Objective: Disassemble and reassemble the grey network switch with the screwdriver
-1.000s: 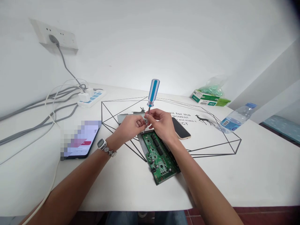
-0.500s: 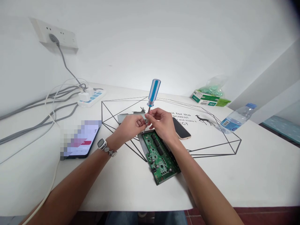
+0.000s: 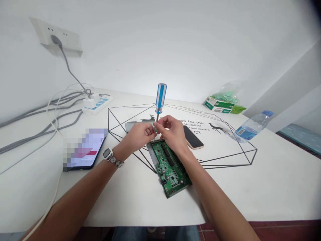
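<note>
Two hands (image 3: 139,136) pinch a blue-striped screwdriver (image 3: 161,97) over a green circuit board (image 3: 170,167).

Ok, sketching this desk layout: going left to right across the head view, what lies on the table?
Pixelated-screen phone, green circuit board, second phone, plastic water bottle.

The room is bounded by a smooth white-painted wall (image 3: 155,40), on which a white rectangular socket panel (image 3: 56,38) is mounted at the upper left. A white tabletop (image 3: 265,190) is set against the wall, printed with thin black geometric lines and a black deer silhouette (image 3: 217,128). A pale angled partition (image 3: 283,83) is seen at the right, with a teal panel (image 3: 303,142) beside it. Dark red floor tiles (image 3: 281,227) are visible below the table edge. The wall is softly and evenly lit.
</note>
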### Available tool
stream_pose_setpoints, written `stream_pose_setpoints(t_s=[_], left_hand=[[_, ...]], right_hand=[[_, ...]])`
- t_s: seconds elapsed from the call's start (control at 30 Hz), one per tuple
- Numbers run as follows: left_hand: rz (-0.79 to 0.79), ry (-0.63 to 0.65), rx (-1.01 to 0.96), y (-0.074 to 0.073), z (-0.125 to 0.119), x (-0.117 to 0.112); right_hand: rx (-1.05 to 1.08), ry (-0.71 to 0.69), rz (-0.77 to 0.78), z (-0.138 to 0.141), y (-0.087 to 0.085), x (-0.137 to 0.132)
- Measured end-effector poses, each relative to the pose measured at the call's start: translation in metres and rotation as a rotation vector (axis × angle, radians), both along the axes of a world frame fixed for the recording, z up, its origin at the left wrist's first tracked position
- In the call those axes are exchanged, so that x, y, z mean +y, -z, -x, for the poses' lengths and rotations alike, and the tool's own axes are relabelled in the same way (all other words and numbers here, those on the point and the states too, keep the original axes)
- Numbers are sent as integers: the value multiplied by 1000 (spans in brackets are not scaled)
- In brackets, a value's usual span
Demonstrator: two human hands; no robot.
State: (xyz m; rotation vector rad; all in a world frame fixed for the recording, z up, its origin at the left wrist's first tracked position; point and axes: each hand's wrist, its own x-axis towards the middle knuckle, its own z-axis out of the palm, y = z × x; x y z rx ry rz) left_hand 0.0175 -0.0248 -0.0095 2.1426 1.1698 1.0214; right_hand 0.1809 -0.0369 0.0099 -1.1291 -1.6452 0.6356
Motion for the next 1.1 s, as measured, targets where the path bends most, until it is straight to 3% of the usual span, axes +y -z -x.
stream_pose_setpoints(t_s=[0.4,0.57,0.8,0.93,1.1], left_hand=[[13,16,-34,0,-1,0],[124,81,-66,2,4,4],[304,144,103,-13,20,3],[263,137,135,-18,22,0],[217,86,142,-21,19,-3]], right_hand=[[-115,-34,-94,2,-2,-2],[-151,-16,-125,1,1,-1],[104,87,-137,-5,-1,3],[273,95,-91,-6,-2,5],[328,96,-96,-5,-3,4]])
